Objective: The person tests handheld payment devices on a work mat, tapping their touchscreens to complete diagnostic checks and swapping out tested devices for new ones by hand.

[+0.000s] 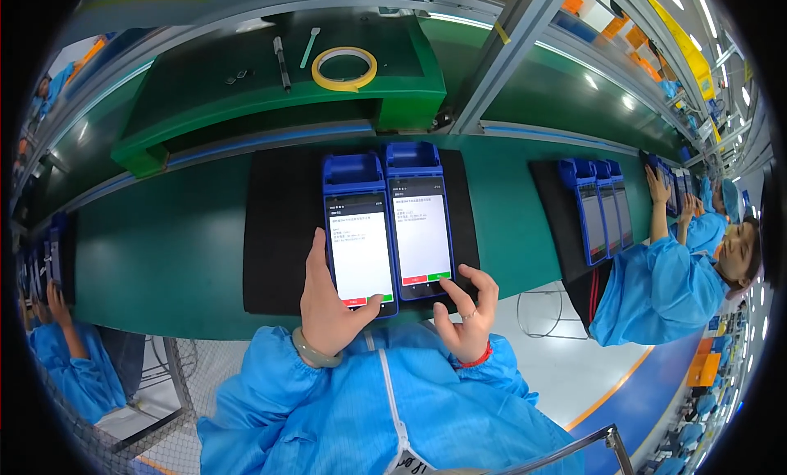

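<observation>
Two blue handheld payment terminals lie side by side on a black mat, their white screens lit with a red and a green button at the bottom. On the left terminal (358,245), my left hand (328,311) rests its thumb at the green button, its fingers stretched along the terminal's left edge. My right hand (469,309) points its index finger at the green button of the right terminal (422,229). The thumb and other fingers of that hand are apart, with nothing between them.
Beneath the terminals is the black mat (283,229) on a green table (164,262). A raised green shelf (246,106) behind holds a yellow tape roll (354,86), a pen (281,63) and a light green stick (310,47). More terminals (594,209) and co-workers in blue (656,286) are at right.
</observation>
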{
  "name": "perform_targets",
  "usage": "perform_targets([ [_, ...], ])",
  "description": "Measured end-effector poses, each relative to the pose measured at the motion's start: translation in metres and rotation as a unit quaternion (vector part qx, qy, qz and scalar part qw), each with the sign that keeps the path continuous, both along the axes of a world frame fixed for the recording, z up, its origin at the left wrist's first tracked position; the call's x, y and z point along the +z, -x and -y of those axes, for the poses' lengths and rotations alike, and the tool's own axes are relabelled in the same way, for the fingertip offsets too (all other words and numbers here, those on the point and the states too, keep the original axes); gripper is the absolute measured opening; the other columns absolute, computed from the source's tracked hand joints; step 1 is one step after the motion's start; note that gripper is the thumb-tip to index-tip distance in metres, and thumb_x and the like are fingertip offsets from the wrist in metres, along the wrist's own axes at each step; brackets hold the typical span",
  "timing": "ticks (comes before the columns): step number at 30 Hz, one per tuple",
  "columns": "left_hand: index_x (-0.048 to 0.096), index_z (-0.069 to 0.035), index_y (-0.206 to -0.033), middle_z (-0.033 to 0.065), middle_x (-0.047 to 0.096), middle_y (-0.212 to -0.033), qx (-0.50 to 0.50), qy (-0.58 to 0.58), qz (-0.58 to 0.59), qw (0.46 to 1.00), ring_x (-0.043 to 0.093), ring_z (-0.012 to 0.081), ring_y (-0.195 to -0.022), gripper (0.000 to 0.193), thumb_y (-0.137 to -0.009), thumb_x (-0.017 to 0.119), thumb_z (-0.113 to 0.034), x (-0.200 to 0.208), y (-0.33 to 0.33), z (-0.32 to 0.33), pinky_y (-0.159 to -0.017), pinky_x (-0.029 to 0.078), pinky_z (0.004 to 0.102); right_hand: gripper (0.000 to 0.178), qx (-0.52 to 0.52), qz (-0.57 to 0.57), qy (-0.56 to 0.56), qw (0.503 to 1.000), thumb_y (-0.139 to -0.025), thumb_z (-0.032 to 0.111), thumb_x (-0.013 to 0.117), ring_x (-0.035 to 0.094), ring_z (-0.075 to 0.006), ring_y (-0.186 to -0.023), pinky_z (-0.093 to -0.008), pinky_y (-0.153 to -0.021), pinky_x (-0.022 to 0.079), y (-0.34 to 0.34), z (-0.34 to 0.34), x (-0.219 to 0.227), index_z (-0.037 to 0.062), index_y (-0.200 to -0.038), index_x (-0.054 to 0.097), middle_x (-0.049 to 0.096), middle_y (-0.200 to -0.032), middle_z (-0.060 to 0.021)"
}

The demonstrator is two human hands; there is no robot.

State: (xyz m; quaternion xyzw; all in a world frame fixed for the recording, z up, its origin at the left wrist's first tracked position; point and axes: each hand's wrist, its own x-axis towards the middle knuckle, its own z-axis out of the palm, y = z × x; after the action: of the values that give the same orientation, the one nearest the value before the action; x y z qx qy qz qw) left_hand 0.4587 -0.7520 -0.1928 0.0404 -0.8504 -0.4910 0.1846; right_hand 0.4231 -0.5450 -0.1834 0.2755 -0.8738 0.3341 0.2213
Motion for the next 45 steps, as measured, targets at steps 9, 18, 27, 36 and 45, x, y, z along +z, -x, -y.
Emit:
perform_targets([
  [9, 0.008, 0.000, -0.139, 0.0253, 0.028, -0.133, -0.062, -0.054, 0.026, 0.996, 0.039, 0.0396, -0.120, 0.108, -0.059, 0.077, -0.024, -0.001, -0.006, 0.007, -0.094, 0.041, 0.0428, 0.043, -0.039, 0.067, 0.047, 0.996, -0.070, 0.000, 0.062, 0.048, -0.0314, -0.107, -0.0362, -0.088, 0.043, 0.004, -0.010, -0.002, 0.0005, -0.112, 0.056, 0.045, -0.119, -0.0176],
  [18, 0.007, -0.001, -0.140, 0.0290, 0.015, -0.141, -0.119, 0.098, 0.090, 0.984, 0.013, 0.0455, -0.132, 0.115, -0.057, 0.081, -0.031, 0.012, -0.010, 0.017, -0.103, 0.029, 0.0479, 0.055, -0.064, 0.079, 0.062, 0.993, -0.071, 0.010, 0.065, 0.047, -0.0341, -0.109, -0.0376, -0.091, 0.040, 0.020, -0.014, -0.013, -0.0009, -0.122, 0.045, 0.044, -0.121, -0.0188],
  [27, 0.008, 0.000, -0.139, 0.0274, 0.022, -0.139, -0.073, -0.007, 0.096, 0.993, 0.032, 0.0417, -0.126, 0.106, -0.064, 0.078, -0.024, 0.001, -0.013, 0.014, -0.100, 0.036, 0.0413, 0.051, -0.118, 0.076, 0.010, 0.990, -0.079, 0.014, 0.055, 0.043, -0.0352, -0.114, -0.0405, -0.098, 0.034, 0.019, -0.011, -0.009, -0.0005, -0.126, 0.040, 0.040, -0.127, -0.0199],
  [36, 0.031, 0.000, -0.133, 0.0228, 0.034, -0.134, -0.080, 0.174, 0.006, 0.982, 0.031, 0.0383, -0.127, 0.086, -0.064, 0.077, -0.021, 0.027, -0.012, 0.044, -0.106, 0.025, 0.0434, 0.060, -0.119, 0.036, -0.027, 0.992, -0.070, 0.015, 0.064, 0.045, -0.0365, -0.108, -0.0427, -0.094, 0.035, 0.022, -0.011, -0.013, -0.0001, -0.124, 0.043, 0.048, -0.121, -0.0195],
  [45, 0.022, 0.003, -0.137, 0.0230, 0.028, -0.139, 0.079, -0.001, -0.004, 0.997, 0.028, 0.0345, -0.130, 0.070, -0.081, 0.059, -0.017, 0.003, -0.012, 0.095, -0.107, 0.021, 0.0391, 0.065, -0.097, 0.093, 0.023, 0.991, -0.071, 0.016, 0.063, 0.048, -0.0354, -0.109, -0.0396, -0.093, 0.039, 0.022, -0.014, -0.010, 0.0022, -0.129, 0.038, 0.046, -0.123, -0.0199],
])
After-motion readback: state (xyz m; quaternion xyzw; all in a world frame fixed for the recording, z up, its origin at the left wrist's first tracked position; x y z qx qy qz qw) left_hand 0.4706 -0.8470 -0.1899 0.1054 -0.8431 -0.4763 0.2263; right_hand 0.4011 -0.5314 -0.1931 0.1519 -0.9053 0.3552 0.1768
